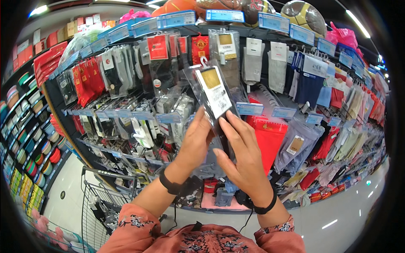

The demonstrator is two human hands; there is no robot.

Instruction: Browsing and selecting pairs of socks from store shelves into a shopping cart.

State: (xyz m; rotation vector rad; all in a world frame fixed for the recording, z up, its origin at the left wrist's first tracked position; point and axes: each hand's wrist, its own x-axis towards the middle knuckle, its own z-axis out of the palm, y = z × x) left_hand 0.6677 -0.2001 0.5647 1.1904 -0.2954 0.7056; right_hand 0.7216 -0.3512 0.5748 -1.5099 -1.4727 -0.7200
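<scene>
A clear plastic sock package (218, 98) with a white and gold label and a white hook hangs tilted between my hands, in front of the rack. Dark fabric shows inside it. My left hand (196, 139) holds it from the left, its fingertips partly hidden behind the package. The fingers of my right hand (245, 151) lie flat across the front below the label, the thumb spread away from them. Behind the package are a brown packaged pair (229, 74) on a hook and a red packaged garment (270, 139) lower right.
Socks and underwear hang on a curved rack with blue price tags (250, 108). Wrapped balls (303, 17) lie on top. A wire shopping cart (95, 202) holding packaged goods stands at lower left. Colored bowls (38, 158) fill the left shelves. Glossy floor (335, 218) shows at lower right.
</scene>
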